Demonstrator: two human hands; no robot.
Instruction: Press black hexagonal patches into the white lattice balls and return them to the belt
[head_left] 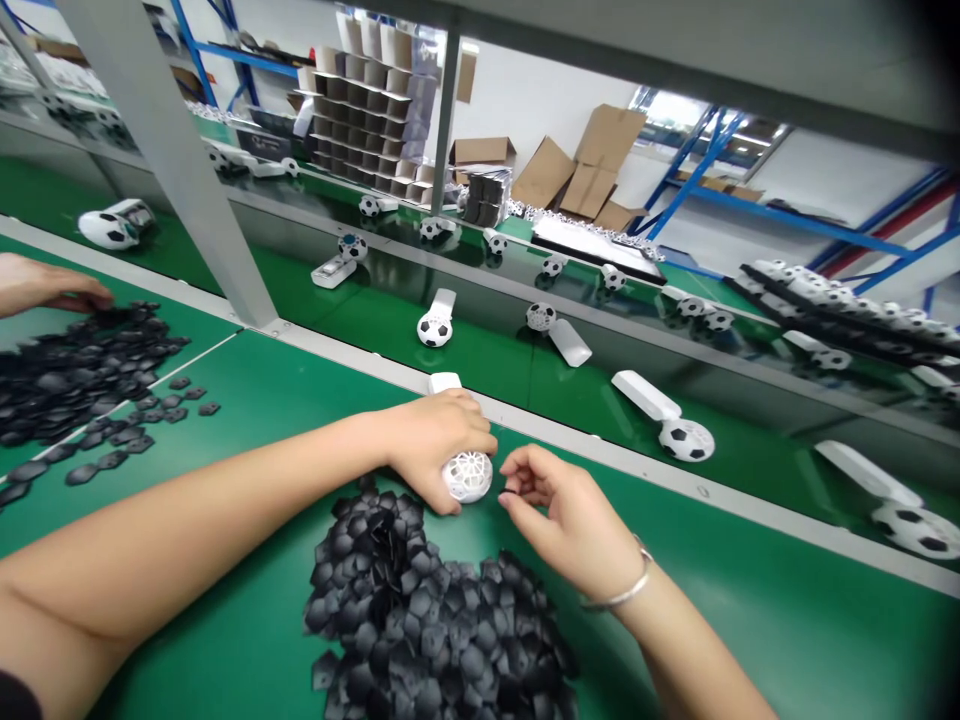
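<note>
Green tabletop (772, 590), frame center: left hand (439, 435) grips white ball (469, 478), visible face not patched yet; right hand (555, 500) pinches black piece (509, 491).

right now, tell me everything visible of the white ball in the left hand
The white ball is rounded and plastic-looking, its visible face a white lattice with no black patches. The left hand grips it, partly covering it, over the green table beyond the pile of black pieces. A white block shows past the hand; any join is hidden.
</note>
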